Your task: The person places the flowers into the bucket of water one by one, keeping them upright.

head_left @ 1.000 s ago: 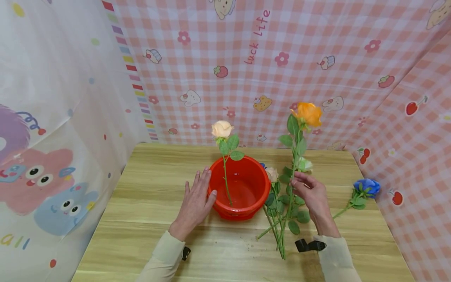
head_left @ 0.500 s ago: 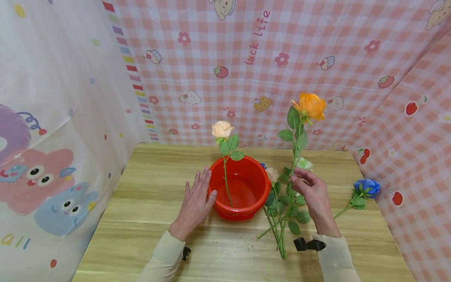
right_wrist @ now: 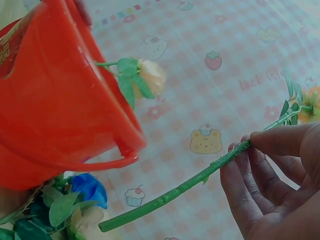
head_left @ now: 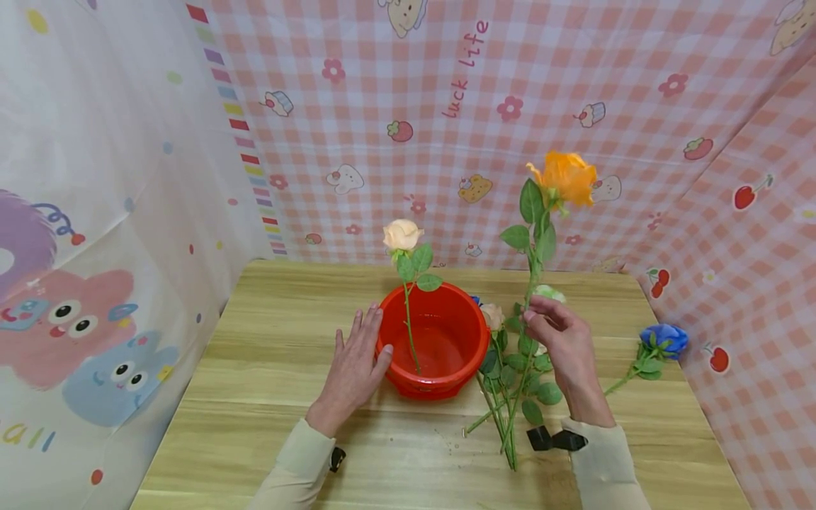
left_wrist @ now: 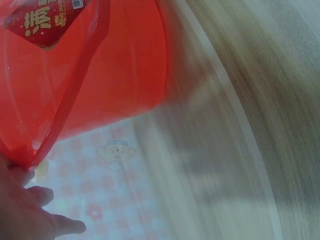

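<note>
My right hand (head_left: 565, 350) pinches the green stem (right_wrist: 175, 194) of an orange rose (head_left: 567, 178) between thumb and fingers. The bloom points up, and in the right wrist view the cut lower end hangs free. My left hand (head_left: 353, 368) rests with straight fingers against the left side of a red plastic bucket (head_left: 426, 388). One pale peach rose (head_left: 402, 235) stands in that bucket, leaning on its wall with the bloom above the rim. The bucket's handle (left_wrist: 75, 85) hangs down its side in the left wrist view.
Right of the bucket lies a pile of roses, with a peach bloom (head_left: 493, 316), a whitish-green bloom (head_left: 550, 294) and crossed stems (head_left: 512, 450). A separate blue rose (head_left: 664, 340) lies near the table's right edge. Checked cloth (head_left: 408, 170) hangs behind the wooden table (head_left: 255, 368).
My right hand has risen slightly, lifting the orange rose higher above the pile. The left hand, the bucket and the peach rose in it have stayed put.
</note>
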A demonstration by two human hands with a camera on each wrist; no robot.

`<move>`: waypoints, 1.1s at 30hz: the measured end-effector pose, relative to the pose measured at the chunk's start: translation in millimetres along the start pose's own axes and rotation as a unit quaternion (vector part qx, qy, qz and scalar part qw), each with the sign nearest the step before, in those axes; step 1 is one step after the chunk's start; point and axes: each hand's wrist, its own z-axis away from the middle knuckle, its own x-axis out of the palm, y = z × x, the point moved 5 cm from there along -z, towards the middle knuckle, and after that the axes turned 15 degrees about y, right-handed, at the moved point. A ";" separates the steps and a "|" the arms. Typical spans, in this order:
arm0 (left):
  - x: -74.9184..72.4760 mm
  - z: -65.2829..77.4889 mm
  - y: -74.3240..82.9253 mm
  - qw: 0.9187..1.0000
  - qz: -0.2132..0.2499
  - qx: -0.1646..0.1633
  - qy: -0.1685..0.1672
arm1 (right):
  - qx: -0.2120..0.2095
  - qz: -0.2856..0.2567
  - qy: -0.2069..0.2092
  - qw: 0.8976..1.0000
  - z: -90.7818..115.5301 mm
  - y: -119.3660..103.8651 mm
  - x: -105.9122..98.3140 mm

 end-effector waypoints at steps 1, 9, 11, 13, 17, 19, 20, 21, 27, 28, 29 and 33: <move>-0.1 0.0 0.0 1.000 0.001 0.000 0.000 | 0.000 -0.002 0.002 1.000 0.2 -1.6 0.6; -0.2 0.2 0.1 1.000 -0.001 -0.002 -0.002 | -0.016 -0.008 0.014 1.000 0.3 -13.8 5.8; -0.1 0.2 -0.1 1.000 -0.001 -0.003 -0.003 | -0.022 -0.009 0.010 1.000 0.6 -16.7 7.4; -0.1 0.3 -0.1 1.000 -0.001 -0.004 -0.004 | -0.029 -0.011 0.008 0.999 1.2 -19.7 8.9; -0.2 0.3 -0.2 1.000 0.002 -0.004 -0.003 | -0.038 -0.022 0.002 0.999 3.3 -26.2 12.6; -0.2 0.2 -0.2 1.000 0.003 -0.004 -0.003 | -0.039 -0.028 -0.001 0.999 4.4 -29.4 14.9; -0.2 0.2 -0.2 1.000 0.003 -0.003 -0.003 | -0.039 -0.032 -0.002 0.999 5.0 -31.1 16.1; -0.2 0.2 -0.1 1.000 0.004 -0.002 -0.002 | -0.039 -0.034 -0.002 0.999 5.6 -32.8 17.3; 0.1 -0.1 -0.2 1.000 0.003 0.000 0.001 | -0.038 -0.042 0.001 0.998 8.6 -43.1 24.6; 0.1 -0.1 -0.2 1.000 0.004 -0.001 0.002 | -0.038 -0.045 0.001 0.998 8.8 -44.6 26.0; 0.0 -0.1 -0.1 1.000 0.005 0.000 0.003 | -0.038 -0.049 0.000 0.998 9.2 -46.1 27.4; -0.7 0.0 0.6 1.000 0.010 0.001 0.008 | -0.044 -0.067 -0.004 0.997 10.2 -51.8 33.4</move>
